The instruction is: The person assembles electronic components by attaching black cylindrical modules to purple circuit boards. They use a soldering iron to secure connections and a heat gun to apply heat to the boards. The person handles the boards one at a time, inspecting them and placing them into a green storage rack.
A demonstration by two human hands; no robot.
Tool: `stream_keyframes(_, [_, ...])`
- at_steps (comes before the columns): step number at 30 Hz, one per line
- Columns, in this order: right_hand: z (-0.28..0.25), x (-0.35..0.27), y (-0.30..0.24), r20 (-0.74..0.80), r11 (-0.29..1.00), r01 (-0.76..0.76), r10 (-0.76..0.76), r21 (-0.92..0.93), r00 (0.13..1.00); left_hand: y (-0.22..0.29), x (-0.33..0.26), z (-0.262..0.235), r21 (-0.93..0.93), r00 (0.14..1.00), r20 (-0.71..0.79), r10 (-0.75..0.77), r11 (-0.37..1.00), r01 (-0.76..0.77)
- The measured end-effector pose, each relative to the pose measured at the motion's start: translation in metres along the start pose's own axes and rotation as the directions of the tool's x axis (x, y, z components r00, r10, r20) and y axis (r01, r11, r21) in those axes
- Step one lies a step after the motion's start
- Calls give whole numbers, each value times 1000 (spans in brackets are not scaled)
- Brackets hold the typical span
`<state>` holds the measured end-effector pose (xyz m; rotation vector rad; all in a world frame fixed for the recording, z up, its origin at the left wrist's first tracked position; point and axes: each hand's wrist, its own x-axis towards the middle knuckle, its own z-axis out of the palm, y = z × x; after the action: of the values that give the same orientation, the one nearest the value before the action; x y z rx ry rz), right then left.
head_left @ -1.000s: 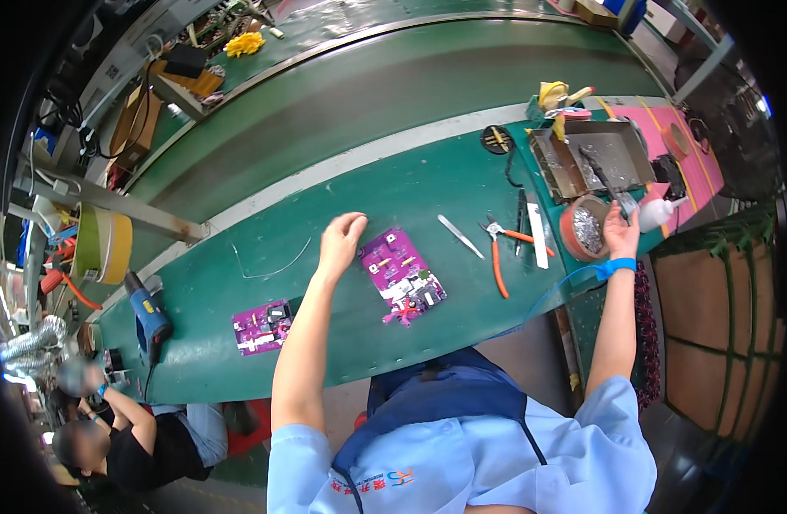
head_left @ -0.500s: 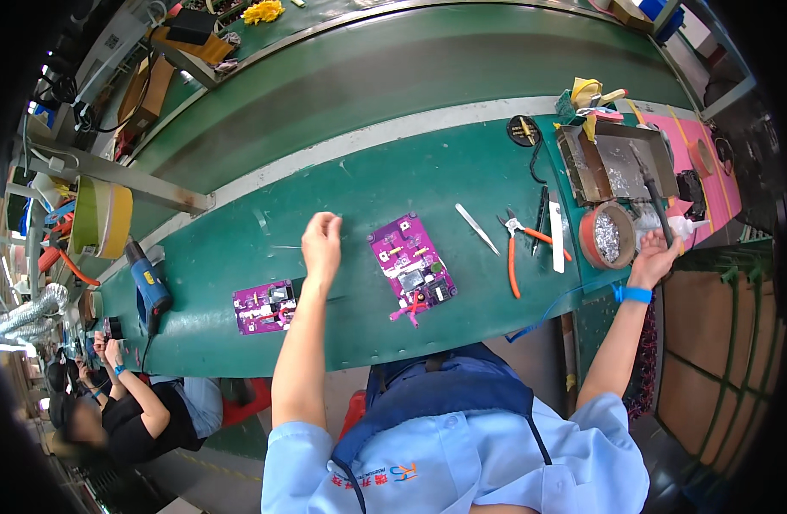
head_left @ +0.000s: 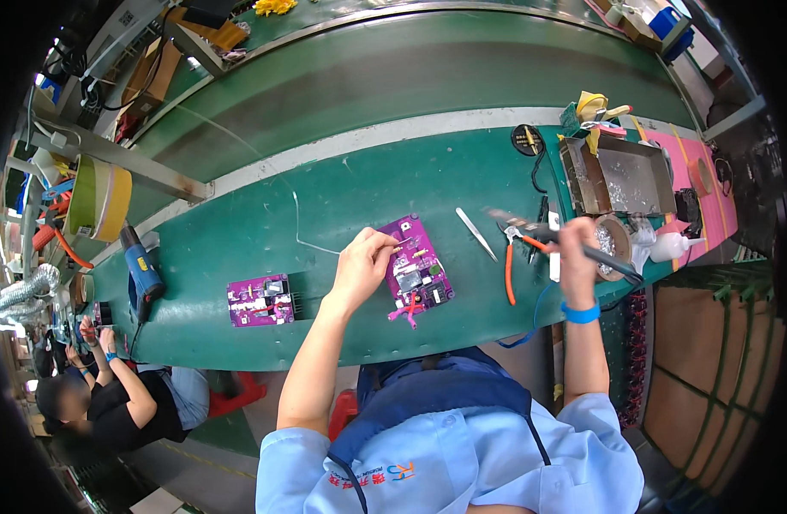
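Observation:
My left hand pinches a thin solder wire, whose length trails left and upward. Its fingertips are at the left edge of a purple circuit board with fitted components and pink-red leads at the near end. In my right hand is a soldering iron, with its front end pointing left toward the board and smeared by motion. Below that front end lie orange-handled cutters. White tweezers rest between board and cutters.
A second purple board lies to the left, near a blue heat gun. At right stand a metal tray, a round tin of shiny scraps and a white squeeze bottle. A co-worker sits at far left.
My right hand has lifted the soldering iron from the tray area and brought it left. My left hand has moved right and nearer, to the board, with the wire.

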<state>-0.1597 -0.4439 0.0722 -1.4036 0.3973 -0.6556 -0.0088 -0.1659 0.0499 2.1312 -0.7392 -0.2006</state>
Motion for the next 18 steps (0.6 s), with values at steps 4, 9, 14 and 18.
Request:
stream_keyframes(4, [50, -5, 6, 314, 984, -86, 132, -155, 940, 4, 0, 6, 137, 997, -33, 64, 989, -59])
stream_keyframes(9, [70, 2, 9, 379, 952, -90, 203, -293, 903, 1, -1, 9, 165, 994, -40, 105, 982, -98])
stream_keyframes(14, [73, 16, 4, 457, 916, -57, 252, -398, 853, 3, -2, 9, 164, 995, -36, 92, 983, -85])
stream_keyframes(18, [79, 37, -3, 539, 905, -20, 271, -425, 797, 3, -1, 9, 194, 995, -22, 101, 976, -95])
